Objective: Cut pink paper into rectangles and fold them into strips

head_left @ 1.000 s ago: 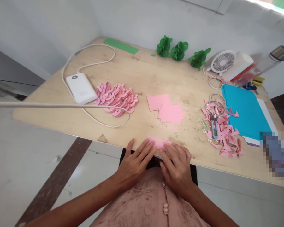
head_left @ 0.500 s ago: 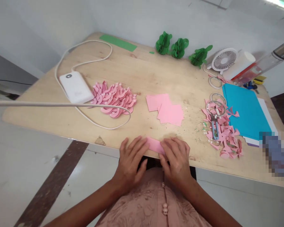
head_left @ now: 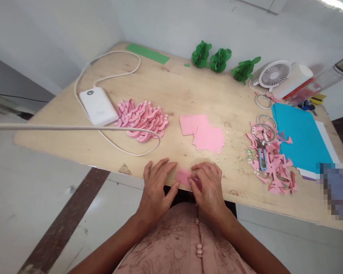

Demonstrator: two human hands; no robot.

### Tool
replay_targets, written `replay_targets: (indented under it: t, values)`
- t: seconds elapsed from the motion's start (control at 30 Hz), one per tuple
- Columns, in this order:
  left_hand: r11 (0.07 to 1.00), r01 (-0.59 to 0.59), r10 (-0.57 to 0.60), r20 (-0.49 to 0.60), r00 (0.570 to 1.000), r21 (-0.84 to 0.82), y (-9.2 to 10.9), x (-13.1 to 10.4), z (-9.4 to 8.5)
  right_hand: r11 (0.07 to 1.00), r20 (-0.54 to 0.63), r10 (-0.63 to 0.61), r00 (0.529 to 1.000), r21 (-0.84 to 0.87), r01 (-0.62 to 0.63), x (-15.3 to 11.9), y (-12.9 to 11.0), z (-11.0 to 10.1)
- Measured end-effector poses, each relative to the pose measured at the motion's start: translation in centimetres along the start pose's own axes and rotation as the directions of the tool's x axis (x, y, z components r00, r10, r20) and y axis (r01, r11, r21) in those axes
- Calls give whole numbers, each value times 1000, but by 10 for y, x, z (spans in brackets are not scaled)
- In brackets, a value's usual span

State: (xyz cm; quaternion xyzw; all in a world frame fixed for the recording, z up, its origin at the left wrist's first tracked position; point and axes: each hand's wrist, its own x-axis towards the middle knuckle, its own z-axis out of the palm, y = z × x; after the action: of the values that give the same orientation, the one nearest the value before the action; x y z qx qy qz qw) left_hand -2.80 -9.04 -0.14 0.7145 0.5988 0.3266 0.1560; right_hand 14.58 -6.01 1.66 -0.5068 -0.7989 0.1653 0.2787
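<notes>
Wooden table [head_left: 165, 91], head view: front edge just before the person's body, right front corner cut off; stretch of wood between pink cut-outs [head_left: 148, 120] and pink squares [head_left: 210, 139]. Pink paper piece [head_left: 182, 176]: near the front edge, between the hands. Right hand [head_left: 206, 182]: thumb and fingertips pinching the paper's right end, partly hiding it. Left hand [head_left: 157, 182]: fingers spread, grasping nothing; thumb contact with the paper cannot be told. Pixelated object [head_left: 335, 190], far right: unidentifiable.
</notes>
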Motion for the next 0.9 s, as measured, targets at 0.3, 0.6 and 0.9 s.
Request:
replay_targets:
  t: [0.3, 0.6, 0.9]
  values:
    - [733, 412, -336, 239, 911, -541, 18, 20, -15, 925, 77, 154, 985, 341, -171, 0, -8, -16]
    - [371, 602, -376, 478, 794, -707, 29, 32, -19, 846, 70, 281, 957, 453, -281, -8, -7, -17]
    - [352, 637, -415, 495, 763, -686, 34, 29, -18, 852, 179, 261, 949, 420, -313, 1, -12, -26]
